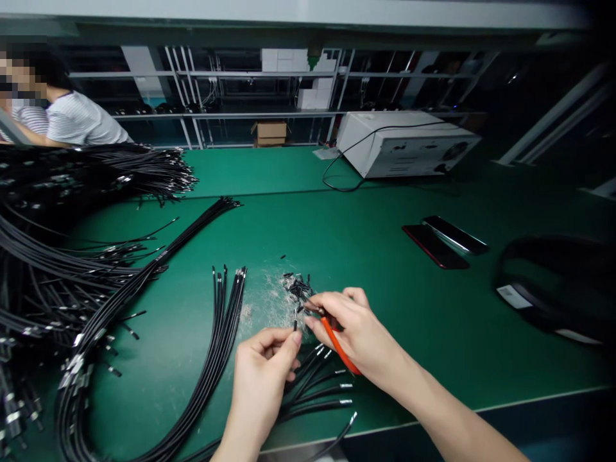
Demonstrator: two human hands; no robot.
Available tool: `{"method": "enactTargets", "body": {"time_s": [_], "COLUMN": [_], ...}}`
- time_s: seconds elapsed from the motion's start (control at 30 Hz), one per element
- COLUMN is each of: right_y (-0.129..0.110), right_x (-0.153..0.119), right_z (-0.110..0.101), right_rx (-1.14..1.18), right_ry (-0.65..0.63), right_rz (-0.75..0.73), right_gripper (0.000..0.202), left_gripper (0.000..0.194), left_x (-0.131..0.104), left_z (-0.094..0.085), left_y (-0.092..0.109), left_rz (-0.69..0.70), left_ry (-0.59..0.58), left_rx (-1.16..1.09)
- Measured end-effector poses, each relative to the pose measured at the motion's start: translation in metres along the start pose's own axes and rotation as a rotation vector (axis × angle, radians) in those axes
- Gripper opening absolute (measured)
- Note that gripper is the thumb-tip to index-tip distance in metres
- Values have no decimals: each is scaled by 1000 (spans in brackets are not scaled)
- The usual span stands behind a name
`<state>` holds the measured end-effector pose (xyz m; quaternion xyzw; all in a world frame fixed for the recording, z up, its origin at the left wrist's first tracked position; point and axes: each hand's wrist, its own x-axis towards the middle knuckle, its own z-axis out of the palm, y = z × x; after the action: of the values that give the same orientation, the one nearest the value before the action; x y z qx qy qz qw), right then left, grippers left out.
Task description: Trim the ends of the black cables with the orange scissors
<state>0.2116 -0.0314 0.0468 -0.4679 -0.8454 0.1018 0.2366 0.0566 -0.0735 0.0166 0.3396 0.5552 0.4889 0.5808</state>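
Black cable [295, 325], tip poking straight up from the left hand [267, 366] — thumb and forefinger pinched narrowly on it, above the green tabletop [418, 314]. Right hand [356, 327] has its fingers wrapped around orange-handled cutters [341, 346], metal nose close beside that tip; whether the blades gape, can't tell. Progress? Some trimming looks done: short, tubular black offcuts [299, 287] lie heaped just beyond, amid wispy pale fibres [269, 298]. This end seems unfinished; how many remain, hard to judge. Slim, smooth, rubbery-looking lengths curve in a cable bundle [217, 340] to the left — and silvery cable tips [345, 386] glint below the right hand.
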Motion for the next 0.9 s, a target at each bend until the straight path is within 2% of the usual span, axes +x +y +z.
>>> {"method": "enactTargets", "body": {"time_s": [0.17, 0.37, 0.7, 0.8, 0.9], "right_y": [13, 15, 11, 14, 14], "right_x": [-7, -12, -11, -9, -4], "right_z": [-3, 1, 3, 0, -2], "right_rx": [-238, -302, -384, -296, -204], "right_ry": [-56, -77, 34, 35, 72], "right_rz": [-101, -144, -222, -152, 2], "right_gripper": [21, 28, 33, 32, 26], "left_gripper": [37, 34, 31, 31, 26], "left_x": [0, -1, -1, -2, -8], "left_z": [0, 0, -4, -3, 0], "left_y": [4, 6, 8, 5, -3], "left_rz": [-78, -98, -83, -62, 107], "left_ry": [24, -31, -78, -113, -181], "left_rx": [-98, -115, -106, -38, 143]}}
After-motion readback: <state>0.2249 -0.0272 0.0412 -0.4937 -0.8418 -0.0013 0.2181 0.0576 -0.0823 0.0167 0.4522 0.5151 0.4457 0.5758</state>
